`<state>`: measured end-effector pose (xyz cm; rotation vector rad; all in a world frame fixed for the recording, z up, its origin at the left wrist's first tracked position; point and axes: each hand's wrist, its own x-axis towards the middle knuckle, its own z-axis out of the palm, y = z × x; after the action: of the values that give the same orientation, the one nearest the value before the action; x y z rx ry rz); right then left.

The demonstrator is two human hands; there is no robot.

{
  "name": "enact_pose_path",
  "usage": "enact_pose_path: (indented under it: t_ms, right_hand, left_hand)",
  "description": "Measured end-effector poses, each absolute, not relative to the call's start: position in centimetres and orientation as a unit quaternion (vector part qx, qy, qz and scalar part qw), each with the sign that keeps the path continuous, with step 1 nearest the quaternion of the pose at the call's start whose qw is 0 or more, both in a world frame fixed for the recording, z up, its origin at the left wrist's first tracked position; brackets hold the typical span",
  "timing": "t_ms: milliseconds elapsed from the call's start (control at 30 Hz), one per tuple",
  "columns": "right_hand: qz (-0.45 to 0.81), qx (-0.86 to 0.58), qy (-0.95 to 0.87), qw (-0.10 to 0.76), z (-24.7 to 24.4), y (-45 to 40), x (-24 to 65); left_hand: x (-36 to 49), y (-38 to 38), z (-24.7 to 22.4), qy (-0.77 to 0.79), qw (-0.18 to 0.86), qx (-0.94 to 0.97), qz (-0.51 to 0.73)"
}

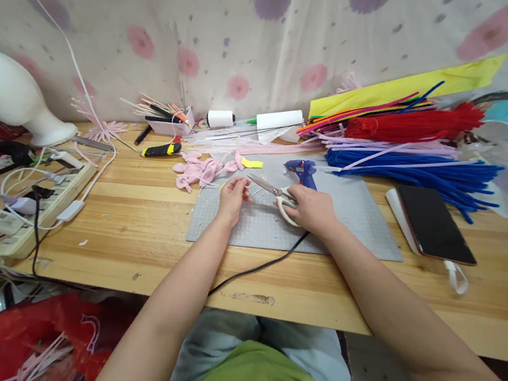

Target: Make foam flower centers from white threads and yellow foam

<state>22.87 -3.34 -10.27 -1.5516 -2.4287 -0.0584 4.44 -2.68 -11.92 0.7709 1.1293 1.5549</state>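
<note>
My right hand (311,208) is closed on the light handles of a pair of scissors (273,188), whose blades point left toward my left hand. My left hand (232,199) is closed, fingertips pinched together; what it holds is too small to make out. Both hands are over a grey cutting mat (257,232). Thin white strands (258,192) lie near the blade tips. Behind my right hand rests a blue glue gun (303,171). Pink fuzzy pieces (197,169) are heaped left of the mat's back edge, and a yellow strip (252,163) lies beside them.
A black-and-yellow cutter (161,150) lies at the back left. Power strip (49,204) and cables fill the left side, near a white foam head (15,91). Blue pipe cleaners (409,172) and red ones (412,122) are stacked at the back right, behind a phone (437,223).
</note>
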Motion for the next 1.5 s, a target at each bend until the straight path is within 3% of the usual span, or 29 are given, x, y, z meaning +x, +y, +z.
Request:
enact_pose_path:
  t_ms: [1033, 1200, 1300, 1400, 1500]
  right_hand:
    - [-0.024, -0.54, -0.833, 0.121, -10.5, -2.9, 22.9]
    - [0.1, -0.536, -0.8, 0.251, -10.0, -3.4, 22.7]
    - [0.305, -0.489, -0.737, 0.354, -8.0, -3.8, 23.7]
    - [0.473, -0.451, -0.64, 0.404, -4.8, -4.2, 26.0]
    - [0.421, -0.515, -0.518, 0.538, -2.5, -4.1, 29.3]
  left_hand:
    - [4.6, -3.0, -11.8, 0.459, 0.511, 0.368, 0.627]
    - [4.2, -2.7, -11.8, 0.46, 0.527, 0.328, 0.635]
    - [3.7, -2.6, -11.5, 0.471, 0.548, 0.295, 0.626]
    - [3.3, -2.5, -11.1, 0.484, 0.557, 0.279, 0.615]
    - [3.2, -2.5, -11.1, 0.48, 0.554, 0.282, 0.619]
